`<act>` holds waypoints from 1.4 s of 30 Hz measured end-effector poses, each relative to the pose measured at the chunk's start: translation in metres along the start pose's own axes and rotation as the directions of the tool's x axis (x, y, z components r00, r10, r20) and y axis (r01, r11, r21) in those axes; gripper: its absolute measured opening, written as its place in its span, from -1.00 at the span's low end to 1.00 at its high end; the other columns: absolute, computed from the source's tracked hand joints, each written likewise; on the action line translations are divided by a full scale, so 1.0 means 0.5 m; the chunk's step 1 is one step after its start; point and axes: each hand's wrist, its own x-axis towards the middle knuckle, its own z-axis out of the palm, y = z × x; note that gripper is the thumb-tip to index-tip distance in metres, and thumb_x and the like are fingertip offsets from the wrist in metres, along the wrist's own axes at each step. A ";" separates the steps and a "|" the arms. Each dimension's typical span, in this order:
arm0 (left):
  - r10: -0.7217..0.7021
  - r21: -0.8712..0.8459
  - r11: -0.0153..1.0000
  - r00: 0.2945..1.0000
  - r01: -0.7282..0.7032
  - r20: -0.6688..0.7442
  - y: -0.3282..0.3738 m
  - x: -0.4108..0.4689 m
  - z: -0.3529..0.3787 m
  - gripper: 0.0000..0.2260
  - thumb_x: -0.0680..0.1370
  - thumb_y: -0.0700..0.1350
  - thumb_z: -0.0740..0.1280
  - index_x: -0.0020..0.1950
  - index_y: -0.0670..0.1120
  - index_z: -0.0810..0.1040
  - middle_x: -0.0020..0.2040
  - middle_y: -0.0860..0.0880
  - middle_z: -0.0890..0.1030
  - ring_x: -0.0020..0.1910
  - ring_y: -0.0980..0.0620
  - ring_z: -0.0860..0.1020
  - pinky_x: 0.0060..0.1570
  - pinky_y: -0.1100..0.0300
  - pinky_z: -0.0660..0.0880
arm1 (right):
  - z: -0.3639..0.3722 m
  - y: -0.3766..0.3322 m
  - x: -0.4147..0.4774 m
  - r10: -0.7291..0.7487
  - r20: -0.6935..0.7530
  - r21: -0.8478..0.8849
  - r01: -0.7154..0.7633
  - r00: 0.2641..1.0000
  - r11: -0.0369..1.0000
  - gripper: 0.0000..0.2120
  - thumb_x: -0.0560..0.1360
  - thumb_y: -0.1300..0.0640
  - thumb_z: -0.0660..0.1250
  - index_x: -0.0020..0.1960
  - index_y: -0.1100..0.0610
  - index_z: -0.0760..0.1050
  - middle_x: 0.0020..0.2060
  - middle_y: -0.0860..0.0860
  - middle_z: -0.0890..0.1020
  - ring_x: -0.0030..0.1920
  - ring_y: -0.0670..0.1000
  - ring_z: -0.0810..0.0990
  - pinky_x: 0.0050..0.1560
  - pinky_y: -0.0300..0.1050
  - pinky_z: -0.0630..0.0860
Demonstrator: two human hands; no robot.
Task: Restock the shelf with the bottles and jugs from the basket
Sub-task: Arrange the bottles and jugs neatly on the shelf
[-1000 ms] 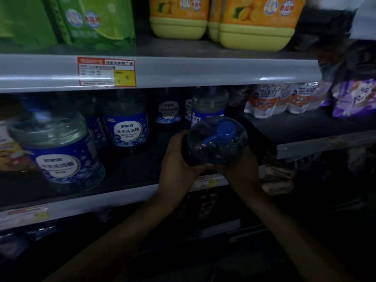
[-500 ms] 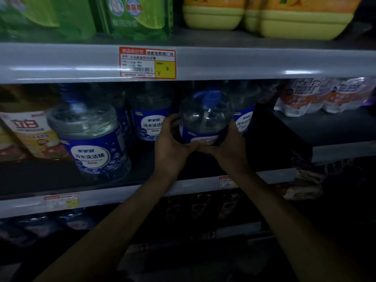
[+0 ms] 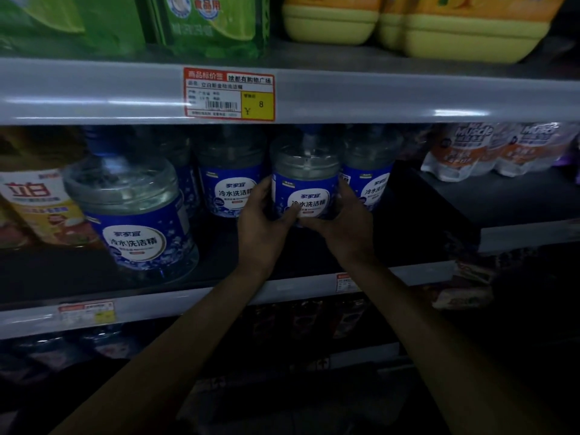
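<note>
From the head view, the main risk is a knock-on tumble: the jug [image 3: 303, 180] is going into a narrow slot between two like jugs, the left neighbour [image 3: 230, 180] and the right neighbour [image 3: 370, 174], and if it is pushed in crooked its shoulder could shove one of them back or sideways into the rows behind. A second risk is that it is let go while its base sits only partly on the shelf [image 3: 219, 296] or is tipped, so that it rocks forward off the edge; whether the base is already flat on the board cannot be told, since the hands and the dark hide it. The low upper shelf [image 3: 94, 92] leaves little room over the blue cap, so lifting it could catch the cap there. The left hand [image 3: 262, 226] wraps the lower left of the jug, thumb laid across the blue label, fingers round the side. The right hand [image 3: 343, 224] cups the lower right side, fingers behind and out of sight. Both are closed on the jug, forearms reaching up and forward from below, wrists bent slightly inward. A further jug [image 3: 131, 211] stands well apart to the left, nearer the front edge. The basket is not in view.
</note>
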 end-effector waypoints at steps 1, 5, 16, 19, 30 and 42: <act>-0.010 -0.007 1.000 1.000 0.010 0.006 0.001 -0.006 -0.001 -0.47 0.51 -0.25 0.53 0.46 -0.15 0.48 0.32 0.00 0.62 0.26 0.23 0.58 0.22 0.27 0.57 | 0.000 -0.002 -0.004 0.007 -0.012 -0.013 -0.007 1.000 1.000 -0.21 0.27 0.12 0.68 0.42 -0.02 0.43 0.22 -0.14 0.65 0.17 -0.25 0.61 0.15 -0.34 0.56; -0.116 -0.048 0.992 0.992 0.118 0.051 0.013 -0.031 -0.009 -0.51 0.56 -0.17 0.49 0.47 -0.06 0.48 0.30 0.00 0.63 0.26 0.12 0.60 0.26 0.06 0.59 | 0.005 -0.008 -0.027 0.137 -0.047 -0.009 -0.138 0.989 0.990 -0.32 0.41 0.20 0.57 0.44 -0.02 0.39 0.31 -0.05 0.59 0.30 -0.04 0.57 0.33 0.02 0.54; -0.300 -0.118 0.941 0.943 0.317 0.141 0.019 -0.026 -0.001 -0.46 0.57 -0.08 0.44 0.54 0.08 0.43 0.42 0.06 0.56 0.39 0.10 0.50 0.45 -0.05 0.44 | 0.022 -0.022 -0.029 0.351 0.079 0.174 -0.360 0.933 0.917 -0.34 0.32 0.29 0.41 0.24 -0.32 0.42 0.24 -0.12 0.61 0.29 0.01 0.56 0.31 0.16 0.54; -0.306 -0.149 0.934 0.942 0.324 0.135 0.012 -0.020 0.009 -0.43 0.50 -0.04 0.44 0.52 0.08 0.45 0.38 0.07 0.60 0.37 0.08 0.54 0.42 -0.05 0.47 | 0.028 -0.018 -0.023 0.324 0.103 0.185 -0.338 0.940 0.923 -0.30 0.39 0.47 0.32 0.28 -0.23 0.36 0.10 -0.25 0.57 0.26 -0.05 0.53 0.34 0.09 0.52; -0.347 -0.199 0.910 0.931 0.363 0.112 -0.002 -0.011 0.033 -0.35 0.41 0.05 0.42 0.52 0.06 0.47 0.35 0.04 0.62 0.34 0.05 0.57 0.40 -0.05 0.49 | 0.064 0.014 -0.006 0.292 0.099 0.210 -0.307 0.951 0.928 -0.15 0.33 0.38 0.29 0.51 -0.21 0.33 0.35 -0.13 0.57 0.36 -0.06 0.51 0.37 0.09 0.51; -0.368 -0.177 0.902 0.916 0.393 0.158 -0.006 -0.006 0.017 -0.41 0.57 -0.16 0.43 0.59 0.00 0.38 0.44 0.01 0.54 0.40 0.03 0.50 0.47 -0.03 0.42 | 0.041 0.014 0.000 0.299 0.158 0.157 -0.323 0.941 0.933 -0.05 0.35 0.56 0.26 0.61 -0.07 0.21 0.47 -0.01 0.46 0.42 0.04 0.45 0.31 0.17 0.54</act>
